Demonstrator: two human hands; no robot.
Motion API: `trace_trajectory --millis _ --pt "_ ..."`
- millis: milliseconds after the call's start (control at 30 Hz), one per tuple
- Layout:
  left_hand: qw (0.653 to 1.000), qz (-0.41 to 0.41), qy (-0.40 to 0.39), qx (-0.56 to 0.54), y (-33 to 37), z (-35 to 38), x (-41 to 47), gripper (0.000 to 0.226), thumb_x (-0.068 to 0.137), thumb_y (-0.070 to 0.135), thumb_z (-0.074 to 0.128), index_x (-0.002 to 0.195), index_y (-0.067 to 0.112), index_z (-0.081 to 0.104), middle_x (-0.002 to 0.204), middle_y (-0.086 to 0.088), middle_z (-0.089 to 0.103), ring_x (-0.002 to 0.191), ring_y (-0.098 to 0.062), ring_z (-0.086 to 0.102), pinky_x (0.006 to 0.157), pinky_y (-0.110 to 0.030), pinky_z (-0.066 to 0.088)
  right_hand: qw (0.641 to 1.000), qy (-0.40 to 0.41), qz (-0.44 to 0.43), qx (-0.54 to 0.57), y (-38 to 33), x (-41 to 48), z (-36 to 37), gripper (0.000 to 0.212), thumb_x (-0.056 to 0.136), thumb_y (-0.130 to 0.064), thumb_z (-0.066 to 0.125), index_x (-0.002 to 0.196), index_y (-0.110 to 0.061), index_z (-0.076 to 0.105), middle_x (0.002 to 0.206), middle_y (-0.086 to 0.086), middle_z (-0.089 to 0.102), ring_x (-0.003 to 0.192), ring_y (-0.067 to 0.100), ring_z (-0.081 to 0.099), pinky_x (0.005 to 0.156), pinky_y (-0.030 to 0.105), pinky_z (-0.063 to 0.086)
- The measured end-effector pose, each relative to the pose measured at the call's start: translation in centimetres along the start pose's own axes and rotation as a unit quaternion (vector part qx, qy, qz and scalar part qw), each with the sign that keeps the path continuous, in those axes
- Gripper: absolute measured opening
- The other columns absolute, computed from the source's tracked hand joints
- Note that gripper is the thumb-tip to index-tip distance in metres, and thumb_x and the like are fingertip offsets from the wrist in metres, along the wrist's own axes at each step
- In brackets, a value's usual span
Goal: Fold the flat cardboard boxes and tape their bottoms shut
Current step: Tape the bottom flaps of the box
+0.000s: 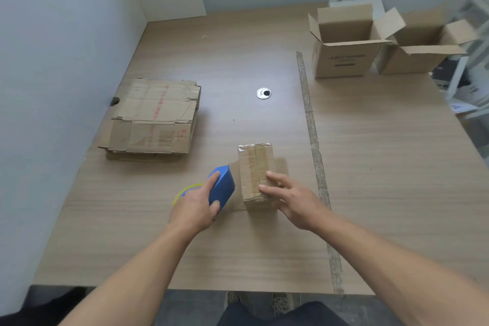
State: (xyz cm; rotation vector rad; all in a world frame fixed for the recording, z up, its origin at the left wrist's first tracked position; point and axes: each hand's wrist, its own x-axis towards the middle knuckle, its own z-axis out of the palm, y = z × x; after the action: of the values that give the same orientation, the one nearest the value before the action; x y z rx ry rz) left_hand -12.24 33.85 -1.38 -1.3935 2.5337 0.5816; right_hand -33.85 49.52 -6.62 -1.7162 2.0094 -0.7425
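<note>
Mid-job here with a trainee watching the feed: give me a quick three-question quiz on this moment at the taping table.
1. True or false: the left hand grips the blue plastic tape dispenser.
2. The right hand rests on: A) the stack of flat cardboard boxes, B) the small taped cardboard box, C) the round metal grommet.
3. How many open-topped cardboard boxes stand at the far right of the wooden table?

Key: 1 true; 2 B; 3 two.
</note>
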Motion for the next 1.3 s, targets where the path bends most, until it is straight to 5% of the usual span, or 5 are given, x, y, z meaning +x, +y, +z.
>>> trace_trajectory --millis 333,467,600,733,1300 --pt "0.996 -0.077 0.006 -0.051 -3.5 5.3 -2.1 0.081 0.099 0.021 0.045 0.156 0.036 -0.010 0.103 -0.009 0.047 0.085 -0.024 0.049 0.077 -0.038 0.046 0.997 0.017 0.057 0.051 -1.7 -1.1 0.3 0.057 0.091 -0.028 0.069 0.144 -0.033 0.046 0.155 -0.012 0.028 0.134 0.018 0.044 0.107 0.024 0.032" --pt "0.995 -0.073 0.005 -0.065 -3.4 5.2 -2.2 0.079 0.097 0.026 0.048 0.156 0.039 -0.005 0.102 -0.009 0.051 0.086 -0.023 0.051 0.074 -0.034 0.042 0.992 0.043 0.088 0.076 -2.7 -2.1 0.2 0.068 0.093 -0.026 0.067 0.145 -0.042 0.027 0.157 -0.014 0.011 0.125 -0.022 0.022 0.101 0.016 0.029" --pt "0.980 -0.071 0.123 -0.143 -3.1 4.6 -2.5 0.058 0.094 0.023 0.056 0.150 0.026 0.040 0.121 -0.010 0.053 0.110 -0.027 0.049 0.096 -0.033 0.039 0.971 0.091 0.164 0.147 -3.3 -2.6 0.3 0.063 0.093 -0.031 0.067 0.141 -0.054 0.033 0.162 -0.011 0.012 0.131 0.022 0.049 0.100 0.020 0.044" --pt "0.951 0.063 0.169 -0.250 -0.4 3.5 -3.8 0.037 0.093 0.017 0.066 0.129 0.015 0.062 0.120 0.001 0.060 0.114 -0.013 0.053 0.095 -0.010 0.030 0.934 0.127 0.241 0.230 -3.9 -2.4 0.2 0.060 0.093 -0.033 0.066 0.146 -0.036 0.040 0.148 -0.008 0.040 0.125 0.008 0.051 0.088 0.006 0.040" --pt "0.889 -0.108 0.078 -0.439 6.0 3.7 -2.7 0.035 0.090 0.027 0.071 0.124 0.021 0.067 0.096 0.019 0.064 0.097 -0.002 0.062 0.084 -0.014 0.041 0.906 0.071 0.373 0.187 -4.5 1.5 2.5 0.055 0.074 -0.058 0.072 0.115 -0.024 0.059 0.103 -0.001 0.067 0.098 0.021 0.062 0.086 0.037 0.051"
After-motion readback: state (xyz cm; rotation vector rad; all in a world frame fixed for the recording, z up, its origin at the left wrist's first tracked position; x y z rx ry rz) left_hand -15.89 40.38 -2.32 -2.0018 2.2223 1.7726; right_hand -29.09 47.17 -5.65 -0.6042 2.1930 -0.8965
